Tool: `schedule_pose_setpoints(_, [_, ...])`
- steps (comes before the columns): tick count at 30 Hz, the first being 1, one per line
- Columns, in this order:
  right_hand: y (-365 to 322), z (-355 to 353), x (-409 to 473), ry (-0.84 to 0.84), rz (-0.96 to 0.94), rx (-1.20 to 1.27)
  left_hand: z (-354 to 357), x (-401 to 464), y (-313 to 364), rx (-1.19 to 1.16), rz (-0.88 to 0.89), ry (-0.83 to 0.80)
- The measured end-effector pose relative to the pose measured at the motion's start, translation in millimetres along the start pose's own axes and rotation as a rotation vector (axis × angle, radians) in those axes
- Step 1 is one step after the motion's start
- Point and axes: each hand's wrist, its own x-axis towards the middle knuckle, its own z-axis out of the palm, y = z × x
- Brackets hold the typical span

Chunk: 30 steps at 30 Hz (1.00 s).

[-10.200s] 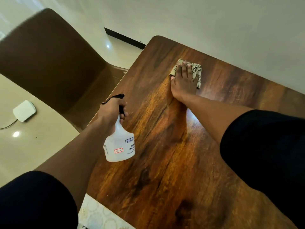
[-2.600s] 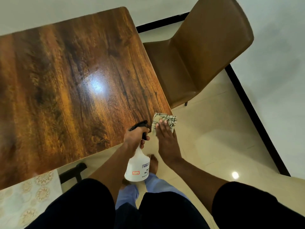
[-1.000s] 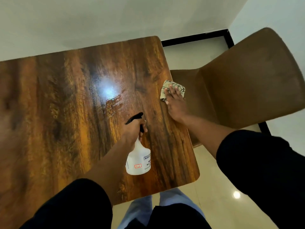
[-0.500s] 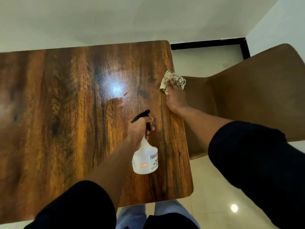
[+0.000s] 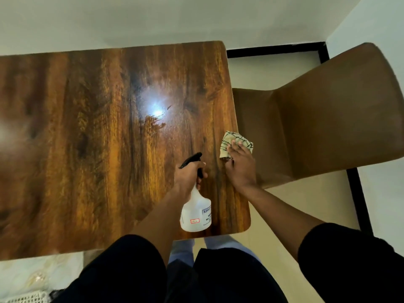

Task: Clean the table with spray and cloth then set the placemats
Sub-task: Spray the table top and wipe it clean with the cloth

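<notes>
The dark glossy wooden table (image 5: 87,149) fills the left and middle of the head view. My left hand (image 5: 189,173) grips the neck of a white spray bottle (image 5: 195,212) with a black trigger, held above the table near its right front corner. My right hand (image 5: 240,167) lies flat with straight fingers on a folded beige cloth with black lines (image 5: 235,143), pressing it on the table's right edge. A pale patterned placemat (image 5: 37,278) shows at the bottom left, below the table's front edge.
A brown leather chair (image 5: 323,119) stands right against the table's right side. A white wall runs behind the table. The floor is pale tile with a black border strip (image 5: 360,204) at the right. My legs are under the front edge.
My right hand has dragged the cloth along the table's right edge toward me. My left hand with the bottle has stayed close to the right front corner.
</notes>
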Motion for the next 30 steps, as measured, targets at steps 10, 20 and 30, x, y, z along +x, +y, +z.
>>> schedule_pose_setpoints(10, [-97, -13, -39, 0.095, 0.076, 0.512, -60, -40, -8, -0.204, 0.084, -0.001])
schedule_pose_setpoints(20, [-211, 31, -75, -0.760, 0.281, 1.090, -200, -103, -36, -0.397, 0.331, 0.193])
schedule_pose_setpoints(30, [-327, 110, -189, -1.155, 0.180, 0.872, -341, -182, -157, -0.602, 0.433, 0.487])
